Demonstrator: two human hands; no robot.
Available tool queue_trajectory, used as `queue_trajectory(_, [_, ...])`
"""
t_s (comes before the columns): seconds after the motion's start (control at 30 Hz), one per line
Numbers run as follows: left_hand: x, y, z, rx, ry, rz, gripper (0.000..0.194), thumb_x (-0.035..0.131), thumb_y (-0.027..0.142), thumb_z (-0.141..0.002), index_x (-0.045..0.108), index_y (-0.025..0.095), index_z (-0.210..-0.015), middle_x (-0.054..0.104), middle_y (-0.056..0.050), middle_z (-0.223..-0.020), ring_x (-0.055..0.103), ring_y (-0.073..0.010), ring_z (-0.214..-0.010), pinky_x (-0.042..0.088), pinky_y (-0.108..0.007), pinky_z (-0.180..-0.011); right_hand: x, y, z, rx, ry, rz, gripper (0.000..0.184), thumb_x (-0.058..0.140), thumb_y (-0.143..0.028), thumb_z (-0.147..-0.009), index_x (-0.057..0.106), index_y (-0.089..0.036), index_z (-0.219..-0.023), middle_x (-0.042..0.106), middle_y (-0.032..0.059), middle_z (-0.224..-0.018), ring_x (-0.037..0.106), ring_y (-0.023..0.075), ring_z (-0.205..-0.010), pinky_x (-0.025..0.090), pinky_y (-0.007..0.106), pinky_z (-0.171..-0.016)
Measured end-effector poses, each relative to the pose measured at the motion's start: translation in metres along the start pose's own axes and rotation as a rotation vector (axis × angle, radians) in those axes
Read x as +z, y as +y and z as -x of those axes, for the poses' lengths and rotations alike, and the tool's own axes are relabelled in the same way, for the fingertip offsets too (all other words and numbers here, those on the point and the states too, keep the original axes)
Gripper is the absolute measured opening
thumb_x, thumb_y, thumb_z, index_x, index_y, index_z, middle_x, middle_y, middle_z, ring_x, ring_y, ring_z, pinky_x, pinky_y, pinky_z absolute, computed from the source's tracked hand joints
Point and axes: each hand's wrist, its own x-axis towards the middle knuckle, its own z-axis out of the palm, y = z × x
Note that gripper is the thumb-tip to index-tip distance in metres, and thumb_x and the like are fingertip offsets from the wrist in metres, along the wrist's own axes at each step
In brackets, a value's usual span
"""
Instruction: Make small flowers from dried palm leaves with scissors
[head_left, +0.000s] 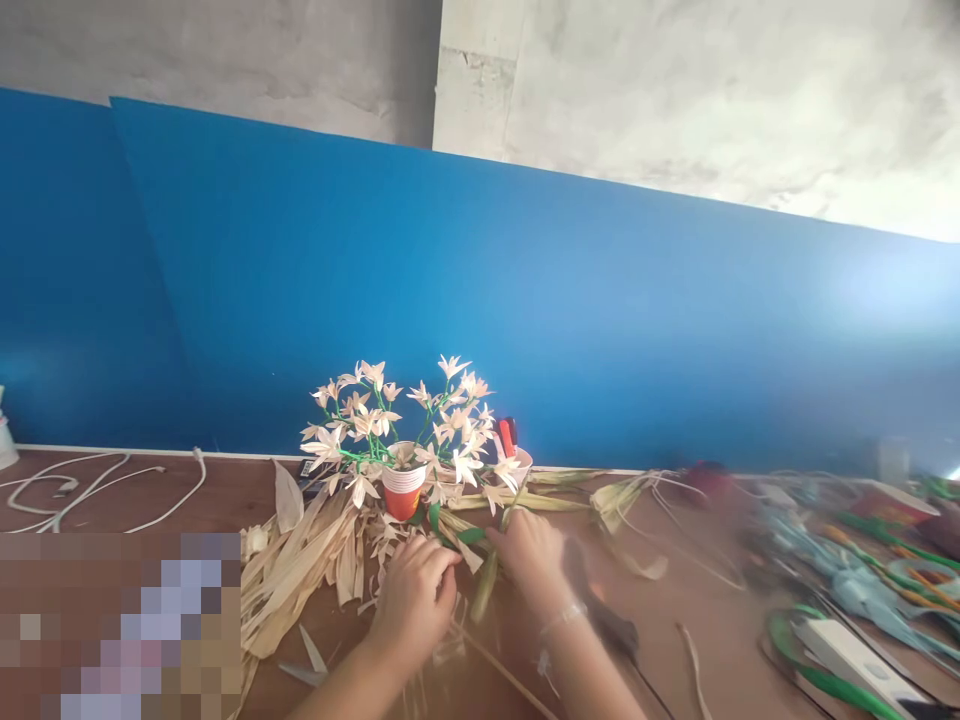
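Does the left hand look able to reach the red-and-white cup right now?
Probably yes: the left hand is just in front of the red-and-white cup, whose front shows mostly uncovered; only some pale petals seem to lie low between them.

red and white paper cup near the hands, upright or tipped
Upright: the paper cup stands rim up, its red part below, with pale flowers spreading above it.

Papery matt husks [311, 570], smooth paper cup [403, 492]
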Motion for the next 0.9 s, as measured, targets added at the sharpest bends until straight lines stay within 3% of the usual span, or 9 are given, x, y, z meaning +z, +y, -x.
queue_trajectory(0.13, [-0.004, 0.003, -0.001, -0.056, 0.005, 0.141, 0.025, 0.046, 0.007, -0.078, 0.067, 0.020, -0.080, 0.069, -0.006, -0.080, 0.061, -0.0247, -0.083, 0.046, -0.037, -0.074, -0.001, 0.003, -0.009, 0.018, -0.074, -0.183, 0.015, 0.053, -0.024, -0.074, 0.064, -0.016, -0.070, 0.066, 0.0107, -0.074, 0.061, 0.0258, -0.078, 0.037, 0.030, -0.063])
queue_trajectory(0.23, [-0.005, 0.003, -0.005, -0.207, -0.018, 0.401, 0.021, 0.048, 0.015, -0.080, 0.068, 0.019, -0.085, 0.070, -0.008, -0.088, 0.063, -0.0239, -0.089, 0.047, -0.036, -0.080, -0.015, 0.014, -0.016, -0.035, -0.230, -0.389, 0.024, 0.052, -0.031, -0.075, 0.060, -0.017, -0.058, 0.060, 0.0041, -0.058, 0.056, 0.0178, -0.061, 0.035, 0.027, -0.055])
queue_trajectory(0.33, [0.000, 0.001, -0.009, -0.394, -0.090, 0.709, 0.023, 0.051, 0.026, -0.080, 0.068, 0.017, -0.095, 0.071, -0.009, -0.097, 0.064, -0.0227, -0.091, 0.047, -0.034, -0.082, -0.024, 0.022, -0.015, -0.104, -0.413, -0.583, 0.025, 0.056, -0.036, -0.073, 0.061, -0.016, -0.060, 0.060, 0.0019, -0.057, 0.051, 0.0126, -0.053, 0.032, 0.024, -0.049])
queue_trajectory(0.43, [0.006, 0.002, -0.010, -0.556, -0.201, 0.919, 0.032, 0.056, 0.035, -0.077, 0.067, 0.015, -0.099, 0.072, -0.008, -0.091, 0.065, -0.0202, -0.076, 0.046, -0.028, -0.063, -0.021, 0.021, -0.009, -0.163, -0.625, -0.726, 0.026, 0.062, -0.039, -0.066, 0.063, -0.014, -0.060, 0.062, 0.0023, -0.057, 0.049, 0.0101, -0.049, 0.031, 0.022, -0.046])
queue_trajectory(0.53, [0.009, 0.004, -0.010, -0.622, -0.301, 0.962, 0.032, 0.058, 0.042, -0.074, 0.070, 0.013, -0.083, 0.069, -0.005, -0.073, 0.056, -0.0146, -0.056, 0.032, -0.023, -0.046, -0.012, 0.015, -0.006, -0.207, -0.791, -0.811, 0.024, 0.067, -0.036, -0.060, 0.065, -0.013, -0.061, 0.066, 0.0036, -0.061, 0.052, 0.0098, -0.051, 0.030, 0.021, -0.045])
queue_trajectory(0.7, [0.013, 0.002, -0.009, -0.731, -0.305, 0.935, 0.025, 0.070, 0.039, -0.062, 0.065, 0.015, -0.059, 0.061, 0.001, -0.052, 0.046, -0.0106, -0.047, 0.026, -0.022, -0.045, -0.006, 0.011, -0.006, -0.224, -0.845, -0.824, 0.015, 0.070, -0.027, -0.056, 0.065, -0.013, -0.057, 0.063, 0.0000, -0.052, 0.052, 0.0089, -0.049, 0.028, 0.020, -0.044])
queue_trajectory(0.8, [0.015, 0.000, -0.010, -0.767, -0.246, 0.935, 0.022, 0.074, 0.034, -0.055, 0.061, 0.016, -0.057, 0.058, 0.003, -0.050, 0.046, -0.0101, -0.047, 0.025, -0.021, -0.044, -0.009, 0.011, -0.006, -0.230, -0.839, -0.808, 0.014, 0.071, -0.026, -0.057, 0.064, -0.014, -0.054, 0.060, -0.0024, -0.047, 0.049, 0.0076, -0.046, 0.025, 0.020, -0.043])
queue_trajectory(0.9, [0.010, 0.001, -0.012, -0.818, -0.281, 1.010, 0.022, 0.073, 0.033, -0.055, 0.059, 0.016, -0.060, 0.061, 0.002, -0.053, 0.049, -0.0104, -0.048, 0.023, -0.020, -0.042, -0.013, 0.012, -0.004, -0.253, -0.870, -0.797, 0.014, 0.070, -0.027, -0.058, 0.064, -0.015, -0.056, 0.057, -0.0036, -0.046, 0.048, 0.0073, -0.046, 0.025, 0.020, -0.043])
